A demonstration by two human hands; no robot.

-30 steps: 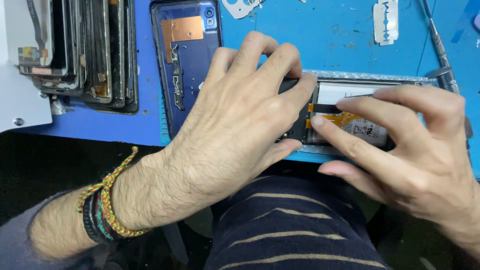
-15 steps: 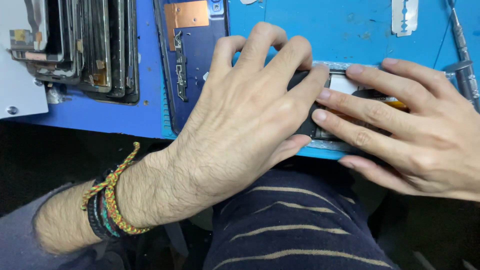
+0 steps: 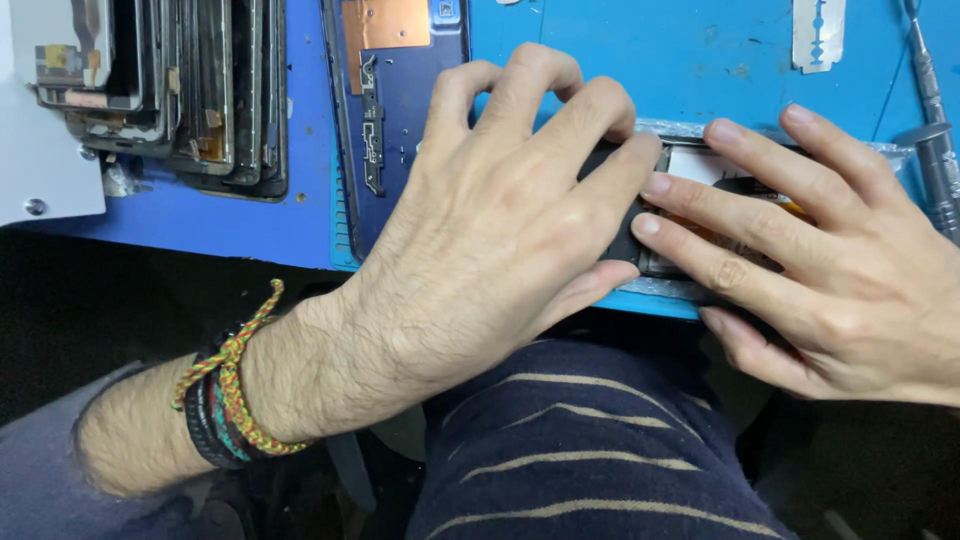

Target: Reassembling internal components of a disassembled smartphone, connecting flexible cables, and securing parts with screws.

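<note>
Left hand [image 3: 500,220] flat, fingers spread, pressing opened phone [image 3: 690,165]; right hand [image 3: 830,270] likewise (neither grip closed).

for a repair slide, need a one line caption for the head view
Both hands, left hand and right hand, press on an opened phone on a blue mat, razor blade nearby.

A blue rubber work mat [image 3: 690,60] covers the top of the bench and ends in a straight front edge. Under this edge the space is dark, almost black. At the far left lies a white flat panel [image 3: 40,170] with a small screw. The light is even and bright on the mat.
</note>
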